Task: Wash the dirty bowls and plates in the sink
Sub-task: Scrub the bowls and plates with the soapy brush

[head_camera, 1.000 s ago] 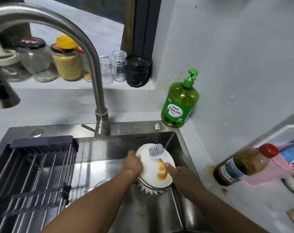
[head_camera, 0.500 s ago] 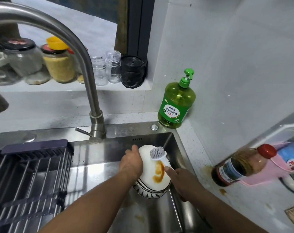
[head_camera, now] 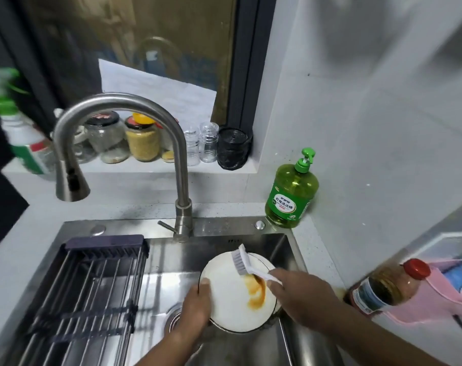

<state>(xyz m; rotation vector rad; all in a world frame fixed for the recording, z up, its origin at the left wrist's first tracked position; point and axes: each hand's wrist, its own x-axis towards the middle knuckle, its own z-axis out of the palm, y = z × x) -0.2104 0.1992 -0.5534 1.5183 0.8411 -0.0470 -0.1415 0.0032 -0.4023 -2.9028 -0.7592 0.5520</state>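
A person's two hands work over a steel sink (head_camera: 285,249), which serves as the landmark for all positions below. Inside the sink's right half, a white plate (head_camera: 232,299) is held tilted, its face turned toward the camera, with an orange-brown sauce stain (head_camera: 256,291) on its right part. More dishes appear to lie beneath it; their number cannot be told. The left hand (head_camera: 195,305) grips the plate's left rim, thumb on the face and fingers curled behind. The right hand (head_camera: 301,294) is closed round the handle of a white dish brush (head_camera: 244,264), whose grey bristles rest on the upper part of the plate, just above the stain.

In the sink's left half sits a dark wire drying rack (head_camera: 92,289). The drain (head_camera: 173,317) shows on the sink floor, between the rack and the left wrist. A curved steel faucet (head_camera: 181,180) rises from the sink's back rim, its spout head hanging over the left side; no water is seen running.

At the sink's back right corner, on the tabletop (head_camera: 322,249), stands a green pump bottle of dish soap (head_camera: 290,196). Right of the sink, a red-capped bottle of brown liquid (head_camera: 383,286) lies tilted against a pink object (head_camera: 430,307). Behind the sink, a window ledge (head_camera: 145,166) carries several jars (head_camera: 142,138), two clear glasses (head_camera: 200,143) and a black container (head_camera: 233,147).
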